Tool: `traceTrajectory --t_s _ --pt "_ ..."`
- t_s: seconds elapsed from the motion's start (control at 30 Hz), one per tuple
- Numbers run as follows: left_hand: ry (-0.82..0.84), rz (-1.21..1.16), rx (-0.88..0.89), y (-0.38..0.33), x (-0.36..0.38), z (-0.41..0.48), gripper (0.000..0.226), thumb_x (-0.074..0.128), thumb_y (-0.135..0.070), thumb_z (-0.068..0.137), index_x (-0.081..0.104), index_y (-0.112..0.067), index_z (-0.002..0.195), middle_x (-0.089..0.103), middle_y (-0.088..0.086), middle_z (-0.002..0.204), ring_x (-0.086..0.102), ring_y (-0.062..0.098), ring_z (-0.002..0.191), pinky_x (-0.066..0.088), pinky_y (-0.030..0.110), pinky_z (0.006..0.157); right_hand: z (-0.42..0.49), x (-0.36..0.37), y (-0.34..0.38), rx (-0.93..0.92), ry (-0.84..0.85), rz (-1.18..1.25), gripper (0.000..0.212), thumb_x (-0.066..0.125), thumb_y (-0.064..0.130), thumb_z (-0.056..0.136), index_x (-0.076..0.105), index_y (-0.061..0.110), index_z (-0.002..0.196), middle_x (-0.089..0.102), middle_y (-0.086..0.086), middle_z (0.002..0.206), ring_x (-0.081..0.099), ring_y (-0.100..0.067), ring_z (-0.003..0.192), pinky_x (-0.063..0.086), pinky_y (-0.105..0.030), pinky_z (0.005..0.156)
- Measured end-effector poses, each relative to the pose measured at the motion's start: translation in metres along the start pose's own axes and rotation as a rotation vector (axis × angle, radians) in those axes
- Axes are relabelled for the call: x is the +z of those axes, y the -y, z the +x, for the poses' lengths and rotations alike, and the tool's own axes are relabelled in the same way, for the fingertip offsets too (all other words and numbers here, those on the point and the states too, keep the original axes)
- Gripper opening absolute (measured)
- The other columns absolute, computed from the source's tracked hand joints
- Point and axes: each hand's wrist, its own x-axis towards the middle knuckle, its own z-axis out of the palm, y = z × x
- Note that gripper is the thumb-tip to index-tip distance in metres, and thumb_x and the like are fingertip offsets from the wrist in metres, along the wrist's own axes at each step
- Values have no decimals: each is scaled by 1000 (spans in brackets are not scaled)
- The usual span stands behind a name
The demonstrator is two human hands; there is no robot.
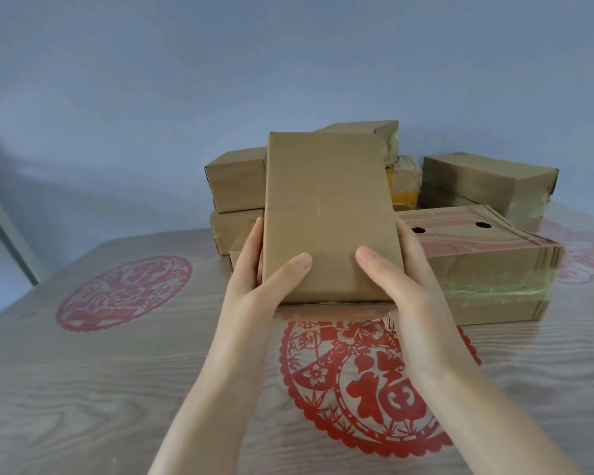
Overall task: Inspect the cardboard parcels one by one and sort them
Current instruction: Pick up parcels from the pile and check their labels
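- Hands in the head view: both grip one plain brown parcel (330,207) between them, near the middle of the picture.
- The left hand (254,279) clasps the parcel's lower left edge. Its thumb lies across the front face and its fingers wrap behind, mostly out of sight.
- The right hand (405,286) clasps the lower right edge the same way, thumb on the front face and fingers hidden behind.
- The parcel stands on end with its broad face tilted toward the camera. Whether its lower edge touches the table (83,389) cannot be told.
- Behind it, more cardboard parcels crowd the far side of the table.
- The left stack (235,180) is two brown boxes, one on the other, partly hidden by the held parcel.
- A top box (360,126) shows above the parcel's upper edge, and a yellow-taped box (403,183) sits below it to the right.
- The right stack (487,180) is brown boxes wrapped in clear tape, set at an angle.
- A flat printed box (467,234), red-patterned with two round holes, lies just beside the right hand on top of a taped bundle.
- The table has a pale wood-grain top, with a large red paper-cut motif (374,389) under the forearms and another one (124,293) to the left.
- A blue-grey wall (288,63) fills the background.
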Motion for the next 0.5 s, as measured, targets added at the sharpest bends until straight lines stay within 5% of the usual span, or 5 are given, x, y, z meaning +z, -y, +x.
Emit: traceTrajectory --t_s 0.17,0.3,0.5 --pt "-77 -44 -28 -1 -4 0 77 72 -36 70 50 -33 143 71 -9 124 71 11 107 59 22 72 -6 6 2 -68 68 -126 86 66 42 79 22 49 152 42 31 146 44 8 133 42 -26 109" --pt "14 11 3 0 -1 -1 100 83 -37 59 40 -38 149 66 -11 132 68 9 113 59 21 80 -2 2 4 -75 -28 -37 72 67 37 78 42 42 145 61 22 131 60 2 117 55 -25 92" --pt "165 155 122 -6 -1 -4 105 81 -36 63 29 -40 154 63 -12 136 64 6 120 55 15 84 1 -4 10 -64 -66 33 65 69 35 77 49 38 139 68 15 124 65 -6 113 52 -34 95"
